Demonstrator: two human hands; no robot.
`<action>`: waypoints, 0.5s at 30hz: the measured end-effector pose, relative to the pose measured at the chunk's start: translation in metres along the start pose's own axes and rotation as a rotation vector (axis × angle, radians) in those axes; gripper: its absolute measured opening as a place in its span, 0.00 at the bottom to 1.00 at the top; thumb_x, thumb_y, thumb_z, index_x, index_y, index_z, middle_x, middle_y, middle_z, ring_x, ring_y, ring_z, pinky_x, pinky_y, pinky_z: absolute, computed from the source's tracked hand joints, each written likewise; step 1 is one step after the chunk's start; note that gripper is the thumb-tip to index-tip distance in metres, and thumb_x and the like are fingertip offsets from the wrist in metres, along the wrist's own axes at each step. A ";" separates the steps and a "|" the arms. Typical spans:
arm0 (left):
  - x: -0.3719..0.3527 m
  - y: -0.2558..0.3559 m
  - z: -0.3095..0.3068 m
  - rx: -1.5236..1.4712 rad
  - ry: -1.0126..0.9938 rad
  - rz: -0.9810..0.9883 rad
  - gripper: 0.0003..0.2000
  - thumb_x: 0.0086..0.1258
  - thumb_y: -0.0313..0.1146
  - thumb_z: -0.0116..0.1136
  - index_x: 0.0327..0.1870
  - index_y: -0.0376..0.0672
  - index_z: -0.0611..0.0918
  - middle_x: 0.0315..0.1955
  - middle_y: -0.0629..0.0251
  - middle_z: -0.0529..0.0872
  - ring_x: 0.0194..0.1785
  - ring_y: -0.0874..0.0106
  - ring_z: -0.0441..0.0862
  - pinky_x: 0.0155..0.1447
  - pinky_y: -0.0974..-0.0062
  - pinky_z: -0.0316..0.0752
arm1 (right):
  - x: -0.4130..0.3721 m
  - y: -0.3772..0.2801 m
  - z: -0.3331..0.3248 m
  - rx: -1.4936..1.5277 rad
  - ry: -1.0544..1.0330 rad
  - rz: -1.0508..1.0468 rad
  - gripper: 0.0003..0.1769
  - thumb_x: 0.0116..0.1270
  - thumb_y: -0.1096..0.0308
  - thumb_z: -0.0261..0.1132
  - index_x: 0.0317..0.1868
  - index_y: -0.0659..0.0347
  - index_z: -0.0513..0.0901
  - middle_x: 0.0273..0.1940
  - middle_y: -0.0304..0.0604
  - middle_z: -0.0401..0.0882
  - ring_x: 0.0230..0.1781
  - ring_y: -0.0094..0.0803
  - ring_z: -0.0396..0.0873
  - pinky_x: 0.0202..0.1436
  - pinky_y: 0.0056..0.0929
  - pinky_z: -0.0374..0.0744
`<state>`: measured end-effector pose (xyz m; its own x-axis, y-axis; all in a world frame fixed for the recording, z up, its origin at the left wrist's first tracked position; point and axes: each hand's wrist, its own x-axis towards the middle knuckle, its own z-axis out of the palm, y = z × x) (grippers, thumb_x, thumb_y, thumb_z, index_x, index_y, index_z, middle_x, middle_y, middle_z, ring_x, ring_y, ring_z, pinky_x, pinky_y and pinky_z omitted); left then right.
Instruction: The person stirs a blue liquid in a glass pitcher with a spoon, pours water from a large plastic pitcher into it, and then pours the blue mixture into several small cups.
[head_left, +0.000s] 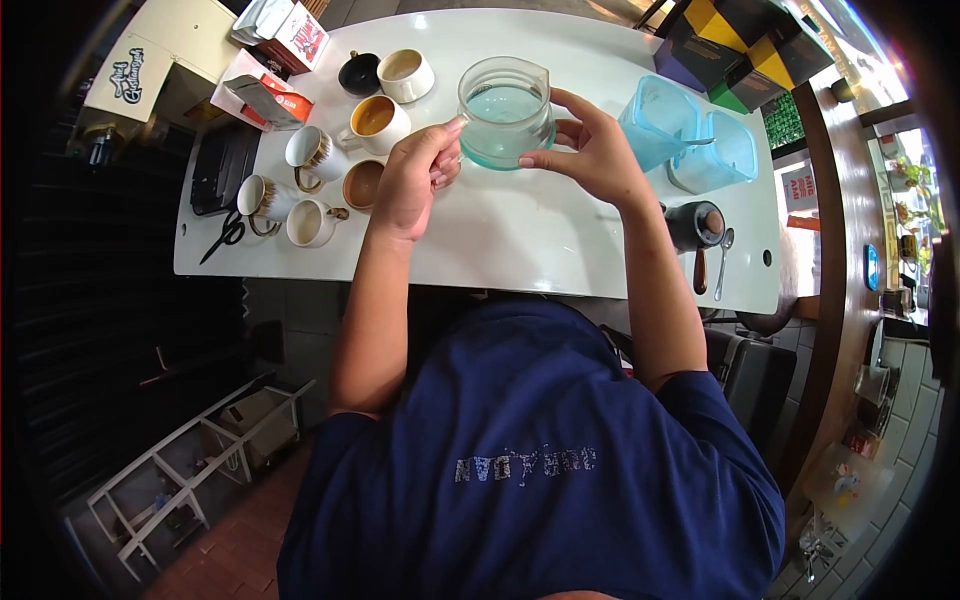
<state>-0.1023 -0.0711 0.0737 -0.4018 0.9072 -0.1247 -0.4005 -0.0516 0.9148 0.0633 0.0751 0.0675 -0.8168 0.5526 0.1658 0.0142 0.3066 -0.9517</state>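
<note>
While both bare hands hold a glass jug (505, 135) over the middle of a white table (530, 245), its spout (542, 77) points to the far right. Clear with a greenish tint, the jug stands roughly upright; whether it holds liquid, or touches the tabletop, I cannot tell.

On its left side, the left hand (415, 178) is closed, fingers curled and thumb on top, gripping the jug's edge; any handle there is hidden. Opposite, the right hand (597, 152) is partly open in a wide C, thumb on the near side low down and fingers round the far side, cupping the glass.

Left of the jug sit seven cups (400, 127), the nearest just beside the left hand, with scissors (232, 230) beyond them. Two blue pitchers (655, 125) stand close on the right hand's outer side; a dark pot (692, 226) and a spoon (723, 265) lie nearer the body.

Holding this jug well, I judge, calls for firm left fingers and a light, steady right palm, since smooth glass may slip. Keep it level, thumbs off the rim, and the right elbow clear of the pot. Sideways turns should be small, as the cups and pitchers leave limited room.
</note>
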 end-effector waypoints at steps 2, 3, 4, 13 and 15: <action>0.000 -0.003 -0.002 0.000 -0.001 0.000 0.16 0.68 0.39 0.53 0.18 0.49 0.67 0.17 0.79 0.62 0.21 0.85 0.56 0.26 0.84 0.50 | -0.003 0.007 0.004 0.029 0.027 0.013 0.45 0.46 0.70 0.78 0.64 0.70 0.65 0.51 0.49 0.78 0.50 0.32 0.78 0.58 0.33 0.74; 0.000 -0.006 -0.003 -0.001 -0.003 0.000 0.17 0.68 0.39 0.53 0.18 0.49 0.67 0.17 0.79 0.62 0.21 0.86 0.56 0.26 0.84 0.50 | -0.005 0.010 0.006 0.055 0.054 0.026 0.45 0.44 0.66 0.79 0.64 0.66 0.68 0.52 0.48 0.78 0.48 0.31 0.79 0.56 0.33 0.75; -0.001 -0.010 -0.004 -0.002 -0.003 -0.003 0.17 0.68 0.39 0.53 0.18 0.49 0.67 0.17 0.79 0.62 0.21 0.86 0.56 0.26 0.84 0.50 | -0.008 0.011 0.006 0.056 0.055 0.029 0.45 0.44 0.66 0.79 0.64 0.66 0.68 0.52 0.48 0.78 0.48 0.31 0.79 0.56 0.33 0.75; -0.008 -0.072 -0.023 0.013 -0.023 -0.067 0.14 0.69 0.37 0.53 0.20 0.48 0.71 0.18 0.80 0.64 0.22 0.87 0.58 0.27 0.86 0.52 | -0.034 0.050 0.017 -0.313 0.037 0.043 0.45 0.44 0.57 0.78 0.63 0.63 0.69 0.59 0.47 0.71 0.38 0.32 0.70 0.41 0.27 0.75; -0.009 -0.083 -0.024 0.043 -0.008 -0.096 0.15 0.70 0.37 0.51 0.19 0.48 0.68 0.18 0.79 0.62 0.22 0.85 0.57 0.28 0.84 0.53 | -0.037 0.062 0.020 -0.309 0.025 0.044 0.46 0.45 0.58 0.78 0.64 0.63 0.69 0.60 0.48 0.71 0.38 0.32 0.70 0.42 0.27 0.75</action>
<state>-0.0854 -0.0853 -0.0099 -0.3564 0.9104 -0.2100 -0.4015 0.0537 0.9143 0.0832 0.0581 -0.0026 -0.7969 0.5886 0.1360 0.2273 0.5008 -0.8352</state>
